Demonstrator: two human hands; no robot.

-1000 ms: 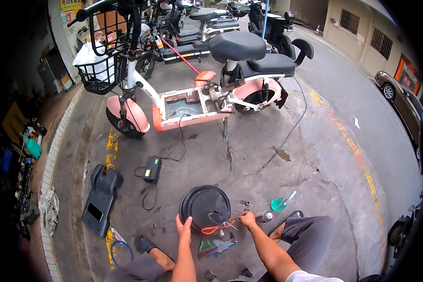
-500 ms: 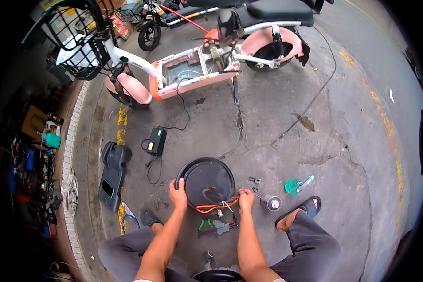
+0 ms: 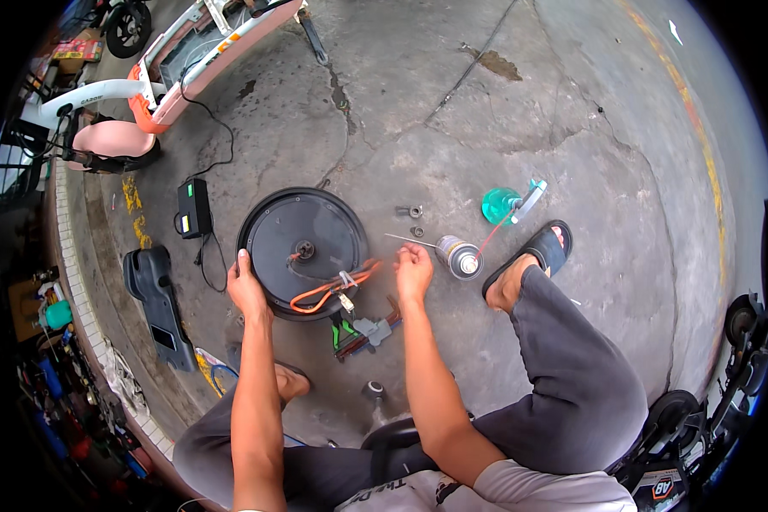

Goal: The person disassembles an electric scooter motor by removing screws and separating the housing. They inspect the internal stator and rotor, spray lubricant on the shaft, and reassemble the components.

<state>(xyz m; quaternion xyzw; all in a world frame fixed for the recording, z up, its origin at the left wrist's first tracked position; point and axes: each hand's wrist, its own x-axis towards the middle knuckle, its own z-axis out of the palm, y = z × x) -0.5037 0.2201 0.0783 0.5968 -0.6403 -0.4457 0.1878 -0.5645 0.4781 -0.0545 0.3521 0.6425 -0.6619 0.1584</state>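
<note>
A black, round hub motor (image 3: 316,235) lies flat on the concrete, its short axle facing up. My left hand (image 3: 247,288) grips its left rim, thumb on top. Orange cables (image 3: 316,300) loop over the motor's near right side, tied with a pale strap and ending in a white connector (image 3: 346,301); their right end is blurred. My right hand (image 3: 413,271) is off the motor to the right, fingers curled together. Whether anything is in them is hidden. A thin rod (image 3: 410,241) runs past its fingertips toward a spray can (image 3: 459,258) with a red straw.
Green-handled pliers (image 3: 343,328) and a grey tool lie below the motor. Small bolts (image 3: 410,211) sit above the can, beside a teal spray bottle (image 3: 502,205). A black charger (image 3: 194,207) and a dark plastic cover (image 3: 160,307) are left. A pink-white scooter (image 3: 115,139) stands far left.
My view has tilted down and turned right, so the scooter has slid to the upper left. My right hand has come away from the orange cables; my left hand stays on the motor rim.
</note>
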